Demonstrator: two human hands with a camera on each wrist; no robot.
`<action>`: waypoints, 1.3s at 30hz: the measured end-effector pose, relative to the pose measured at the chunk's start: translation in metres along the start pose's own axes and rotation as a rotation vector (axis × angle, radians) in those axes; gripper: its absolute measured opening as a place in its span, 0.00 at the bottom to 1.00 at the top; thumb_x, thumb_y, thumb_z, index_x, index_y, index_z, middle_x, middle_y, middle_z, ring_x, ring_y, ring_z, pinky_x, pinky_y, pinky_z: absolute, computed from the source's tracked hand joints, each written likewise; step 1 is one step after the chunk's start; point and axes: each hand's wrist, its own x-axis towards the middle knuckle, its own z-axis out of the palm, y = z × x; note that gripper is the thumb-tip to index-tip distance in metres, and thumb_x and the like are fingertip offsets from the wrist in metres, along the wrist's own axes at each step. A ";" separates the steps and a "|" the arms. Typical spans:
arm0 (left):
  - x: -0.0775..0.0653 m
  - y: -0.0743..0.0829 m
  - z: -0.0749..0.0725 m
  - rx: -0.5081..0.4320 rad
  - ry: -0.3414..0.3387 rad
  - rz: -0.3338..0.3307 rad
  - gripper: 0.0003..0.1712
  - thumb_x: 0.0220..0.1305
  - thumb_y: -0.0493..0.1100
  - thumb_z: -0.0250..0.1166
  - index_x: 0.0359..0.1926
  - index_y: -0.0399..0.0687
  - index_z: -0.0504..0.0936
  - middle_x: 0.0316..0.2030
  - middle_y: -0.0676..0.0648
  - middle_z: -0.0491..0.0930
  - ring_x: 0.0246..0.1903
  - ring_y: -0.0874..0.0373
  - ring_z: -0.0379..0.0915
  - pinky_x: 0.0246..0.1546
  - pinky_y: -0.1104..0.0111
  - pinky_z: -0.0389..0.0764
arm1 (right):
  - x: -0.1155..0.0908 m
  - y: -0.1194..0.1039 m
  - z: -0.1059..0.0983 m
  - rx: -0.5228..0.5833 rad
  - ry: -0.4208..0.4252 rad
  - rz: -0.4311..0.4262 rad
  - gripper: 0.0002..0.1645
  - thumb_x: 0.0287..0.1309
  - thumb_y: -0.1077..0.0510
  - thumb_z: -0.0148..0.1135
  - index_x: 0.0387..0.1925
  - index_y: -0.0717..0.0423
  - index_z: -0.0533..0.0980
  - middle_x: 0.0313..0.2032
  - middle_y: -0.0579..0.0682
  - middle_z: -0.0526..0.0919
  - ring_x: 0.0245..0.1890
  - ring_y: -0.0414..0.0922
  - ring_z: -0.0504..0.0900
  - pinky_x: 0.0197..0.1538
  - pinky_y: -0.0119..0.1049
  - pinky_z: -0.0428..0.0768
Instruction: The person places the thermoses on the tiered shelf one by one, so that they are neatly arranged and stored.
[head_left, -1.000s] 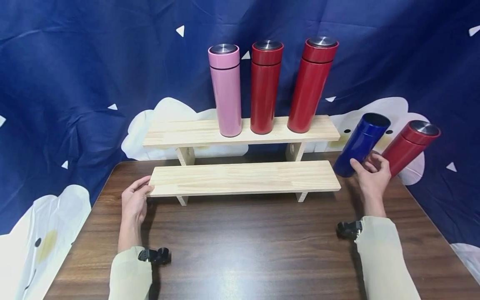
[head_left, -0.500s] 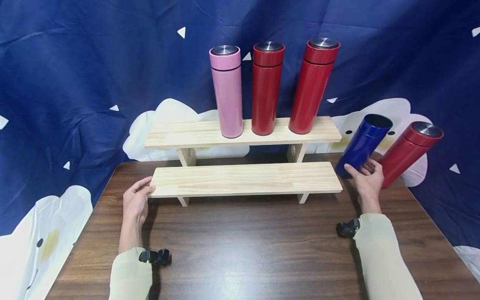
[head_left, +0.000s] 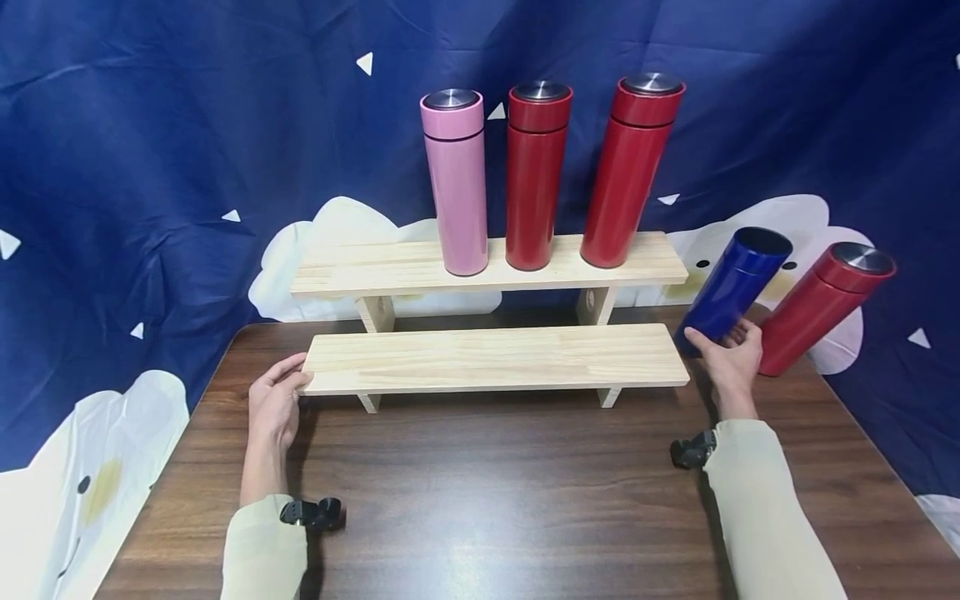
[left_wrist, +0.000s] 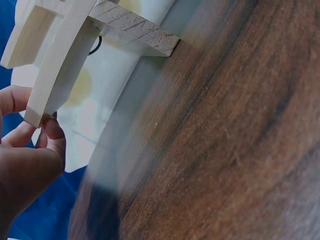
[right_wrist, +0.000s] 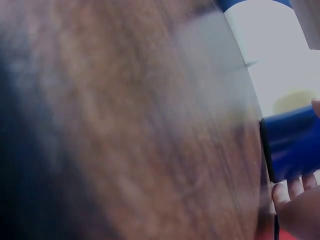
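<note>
My left hand [head_left: 274,404] pinches the left end of the lower board of a two-tier wooden display rack [head_left: 495,358], thumb near the front edge. The left wrist view shows the fingertips [left_wrist: 52,129] curled at that board's end. Right of the rack, my right hand [head_left: 731,367] holds a blue thermos bottle [head_left: 733,287] low on its body, thumb on the left and fingers behind. In the right wrist view the base of the blue thermos [right_wrist: 292,145] is close to the tabletop. A red thermos [head_left: 825,308] stands just right of this hand, its lower part beside the fingers.
On the rack's upper board [head_left: 345,267] stand a pink thermos [head_left: 456,192], a red thermos [head_left: 536,183] and another red thermos [head_left: 630,175]. The brown wooden table [head_left: 480,492] spreads in front. Behind it hangs a dark blue curtain [head_left: 187,125] with white cartoon shapes.
My right hand has slid down the blue thermos toward its base, drawing slightly left and away from the red one. My left hand keeps its hold on the board. The view shifts slightly.
</note>
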 end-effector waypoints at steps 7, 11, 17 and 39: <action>0.000 0.000 0.000 -0.014 -0.006 0.011 0.20 0.57 0.17 0.57 0.41 0.39 0.88 0.32 0.50 0.82 0.38 0.60 0.75 0.39 0.76 0.77 | 0.003 0.003 0.003 -0.036 -0.006 -0.006 0.53 0.52 0.64 0.74 0.75 0.53 0.56 0.72 0.56 0.64 0.70 0.49 0.66 0.70 0.35 0.64; 0.000 -0.001 0.000 -0.015 0.006 0.010 0.20 0.57 0.18 0.58 0.41 0.39 0.88 0.32 0.50 0.81 0.38 0.60 0.75 0.39 0.76 0.77 | 0.005 0.002 0.003 -0.048 -0.010 -0.016 0.53 0.53 0.64 0.74 0.75 0.52 0.56 0.72 0.56 0.64 0.70 0.49 0.66 0.70 0.36 0.64; 0.001 -0.002 0.001 0.006 0.024 0.000 0.20 0.57 0.18 0.57 0.42 0.39 0.87 0.34 0.50 0.81 0.39 0.60 0.75 0.40 0.77 0.77 | 0.004 0.001 0.002 -0.043 -0.009 -0.001 0.53 0.53 0.64 0.74 0.75 0.50 0.57 0.73 0.55 0.64 0.72 0.49 0.65 0.71 0.37 0.64; -0.001 0.001 0.001 0.019 0.008 -0.004 0.20 0.57 0.18 0.58 0.46 0.36 0.86 0.35 0.49 0.81 0.39 0.60 0.75 0.39 0.77 0.77 | -0.021 -0.021 -0.006 -0.051 -0.038 -0.106 0.48 0.51 0.59 0.77 0.72 0.49 0.64 0.67 0.54 0.72 0.63 0.45 0.73 0.66 0.36 0.70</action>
